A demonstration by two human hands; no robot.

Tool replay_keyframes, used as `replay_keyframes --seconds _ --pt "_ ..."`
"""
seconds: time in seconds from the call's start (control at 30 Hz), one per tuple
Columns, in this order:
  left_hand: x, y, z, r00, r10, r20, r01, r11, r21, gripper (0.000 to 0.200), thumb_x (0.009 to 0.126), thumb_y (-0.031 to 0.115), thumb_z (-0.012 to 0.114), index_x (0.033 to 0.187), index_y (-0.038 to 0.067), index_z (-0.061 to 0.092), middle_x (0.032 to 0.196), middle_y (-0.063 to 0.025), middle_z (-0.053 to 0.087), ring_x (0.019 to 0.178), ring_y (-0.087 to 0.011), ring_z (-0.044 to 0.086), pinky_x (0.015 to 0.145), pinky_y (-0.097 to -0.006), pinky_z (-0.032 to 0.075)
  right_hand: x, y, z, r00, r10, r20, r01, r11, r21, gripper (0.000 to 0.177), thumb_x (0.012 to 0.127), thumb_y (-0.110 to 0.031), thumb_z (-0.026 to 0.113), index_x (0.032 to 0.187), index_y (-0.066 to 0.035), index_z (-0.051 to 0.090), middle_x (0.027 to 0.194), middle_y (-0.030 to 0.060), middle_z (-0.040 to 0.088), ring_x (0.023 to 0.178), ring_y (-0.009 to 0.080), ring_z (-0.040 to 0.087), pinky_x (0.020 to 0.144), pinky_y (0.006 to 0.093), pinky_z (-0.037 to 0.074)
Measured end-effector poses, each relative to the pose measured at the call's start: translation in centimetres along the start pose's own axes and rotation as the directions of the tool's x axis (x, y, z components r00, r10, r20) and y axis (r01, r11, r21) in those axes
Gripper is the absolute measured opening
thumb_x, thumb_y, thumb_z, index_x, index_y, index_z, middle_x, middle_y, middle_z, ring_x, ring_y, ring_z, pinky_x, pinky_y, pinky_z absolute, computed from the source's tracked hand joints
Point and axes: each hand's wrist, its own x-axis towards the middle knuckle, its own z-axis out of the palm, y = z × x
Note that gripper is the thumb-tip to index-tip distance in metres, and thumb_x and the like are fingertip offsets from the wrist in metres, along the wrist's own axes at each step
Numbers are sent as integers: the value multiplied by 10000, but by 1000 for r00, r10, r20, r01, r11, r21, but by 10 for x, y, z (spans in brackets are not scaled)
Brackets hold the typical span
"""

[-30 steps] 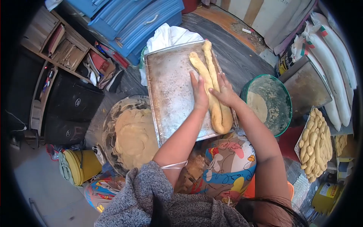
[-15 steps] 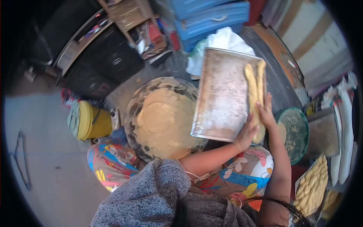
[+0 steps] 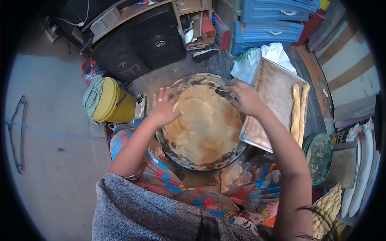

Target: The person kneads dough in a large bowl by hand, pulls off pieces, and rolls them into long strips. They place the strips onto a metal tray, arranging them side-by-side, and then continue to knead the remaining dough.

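Note:
A large mass of pale dough (image 3: 201,124) fills a round, dark-stained basin (image 3: 189,160). Over the basin's left side is my left hand (image 3: 164,107), fingers spread, a ring on one finger, holding nothing. My right hand (image 3: 246,97) is above the basin's upper right rim, its fingers bent down and partly blurred; whether they hold anything is unclear. To the right a worn metal tray (image 3: 275,86) lies tilted, bearing two long twisted dough strips (image 3: 296,108) along its right side.
A yellow lidded bucket (image 3: 116,100) stands left of the basin. Blue drawers (image 3: 269,32) and a white bag (image 3: 277,54) are behind. At the right are a green-rimmed tub (image 3: 319,156) and a tray of braided dough (image 3: 327,209). Black cabinets (image 3: 140,46) stand at the back left.
Both hands have left the dough strips on the tray and moved left over the basin. The left hand has opened. The view has shifted, with the basin now nearer the middle.

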Motion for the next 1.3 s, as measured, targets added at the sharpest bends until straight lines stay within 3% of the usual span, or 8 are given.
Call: replay_keyframes --seconds 0.2,0.47,0.63,0.73,0.9,1.0,1.17,1.3 --pt "15 -70 -20 997 -61 50 72 961 -267 687 789 525 537 1292 69 432 1373 -190 349 1321 -374 216 1064 -544 96 107 -33 194 902 114 416 -186 973 137 540 732 -228 642 1219 -56 485 1283 164 434 1152 309 457 942 394 409" --pt "-11 -128 -20 989 -10 150 72 910 -409 640 806 461 554 1264 27 442 1286 -215 437 1226 -354 377 1046 -485 217 166 -29 343 905 345 248 -299 932 -205 706 771 -328 614 1348 -87 287 1324 142 383 1245 280 339 981 504 288" --pt "-7 -137 -16 998 53 43 -24 864 -503 608 820 379 573 1247 -29 429 1275 -238 432 1163 -384 427 978 -387 340 171 -41 304 800 365 477 -275 929 -249 495 744 -345 644 1158 -110 513 1221 116 468 1162 273 419 916 477 332" --pt "-6 -131 -14 994 93 53 -51 845 -532 620 820 383 573 1261 -22 414 1274 -240 433 1163 -380 429 982 -389 338 151 -46 308 976 127 176 -63 941 -333 386 712 -295 677 1023 -87 581 1094 118 551 1055 261 510 884 446 381" --pt "-5 -120 -11 989 150 20 -114 828 -548 643 814 398 575 1283 -3 394 1281 -236 427 1154 -381 438 979 -387 346 140 -27 271 894 390 220 -448 759 473 337 698 -229 656 968 -41 582 885 188 620 846 303 602 765 387 466" --pt "-5 -118 -5 987 143 68 -88 852 -516 644 810 411 574 1286 14 396 1278 -230 432 1149 -381 444 971 -394 356 120 -49 249 930 262 258 -351 845 404 348 680 -239 677 946 -34 587 821 192 631 790 319 613 719 399 480" --pt "-4 -105 -4 977 164 134 -86 885 -457 634 812 403 568 1290 26 393 1283 -218 430 1144 -373 451 960 -408 365 59 -77 262 897 108 428 -245 929 279 395 702 -171 627 1072 -57 549 1168 195 525 1039 305 534 880 399 425" --pt "-6 -95 -5 977 187 99 -118 871 -476 625 811 386 573 1290 26 395 1289 -217 424 1149 -373 446 966 -405 360 48 -26 277 929 367 56 -369 929 36 617 713 -115 573 1295 -90 369 1358 168 338 1246 313 329 1002 511 270"
